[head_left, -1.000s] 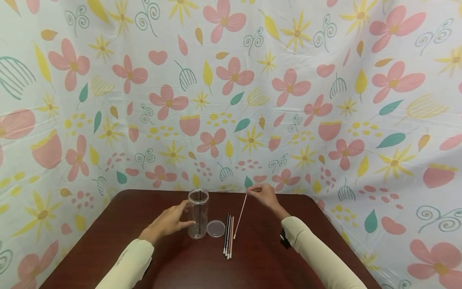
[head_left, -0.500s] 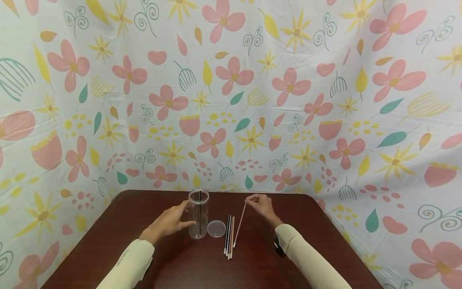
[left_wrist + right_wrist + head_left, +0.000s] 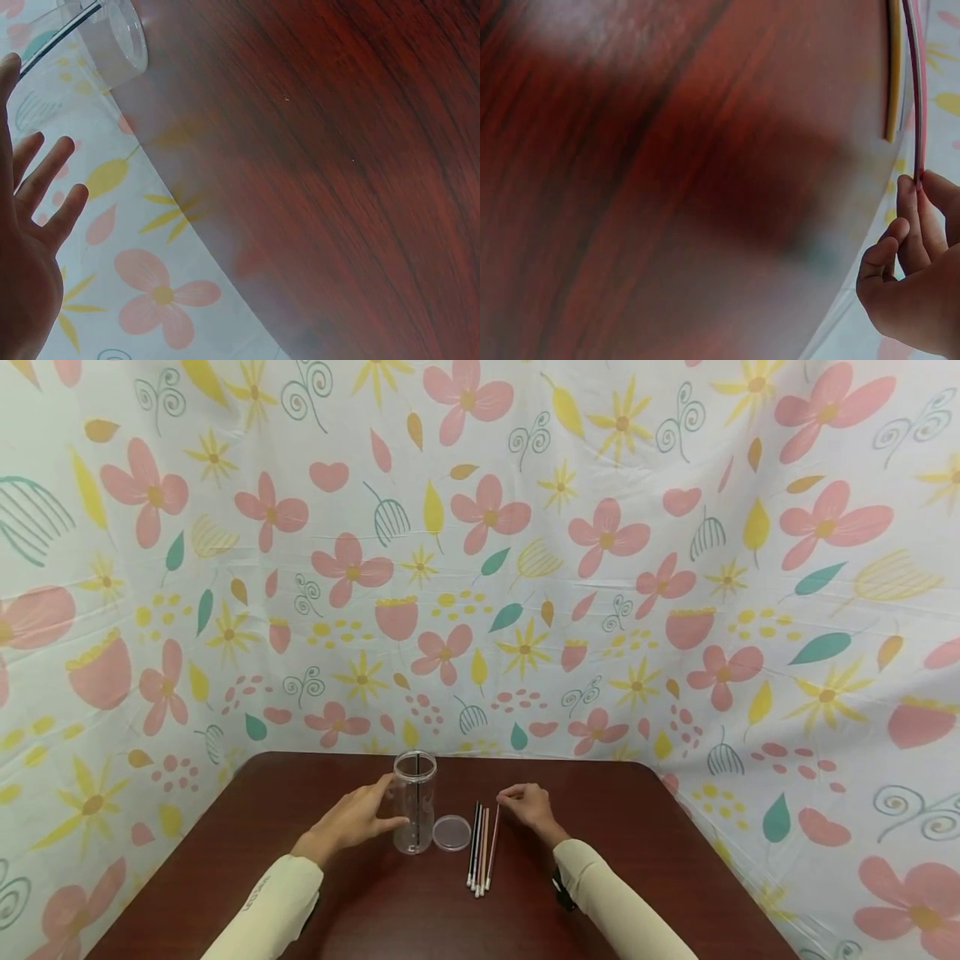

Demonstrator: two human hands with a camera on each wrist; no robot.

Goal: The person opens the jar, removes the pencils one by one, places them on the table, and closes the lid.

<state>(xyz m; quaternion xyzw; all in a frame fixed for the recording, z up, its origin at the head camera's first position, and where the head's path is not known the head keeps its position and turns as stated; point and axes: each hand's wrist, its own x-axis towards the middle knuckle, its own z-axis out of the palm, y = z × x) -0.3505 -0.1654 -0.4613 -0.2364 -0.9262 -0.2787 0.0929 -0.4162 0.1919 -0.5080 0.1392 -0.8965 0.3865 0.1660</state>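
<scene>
Beside a clear tall jar (image 3: 413,838), my left hand (image 3: 352,821) has its thumb at the near side and its fingers reaching behind. In the left wrist view, those fingers (image 3: 46,180) look straight and spread. One black pencil (image 3: 418,793) stands inside the jar. My right hand (image 3: 531,807) pinches a pink pencil (image 3: 492,847) at its far end between thumb and fingertips. Its white eraser end points toward me, low at the table. Just left of it lie several pencils (image 3: 477,852), black and tan, side by side with white eraser ends nearest me.
A round clear lid (image 3: 452,832) lies flat between the jar and the pencils. The dark red-brown wooden table (image 3: 390,910) ends at a floral cloth backdrop (image 3: 480,610) behind and at both sides.
My right hand has come down, toward me and left, lowering the pink pencil from a steep slant to alongside the other pencils. My left hand and the jar have stayed put.
</scene>
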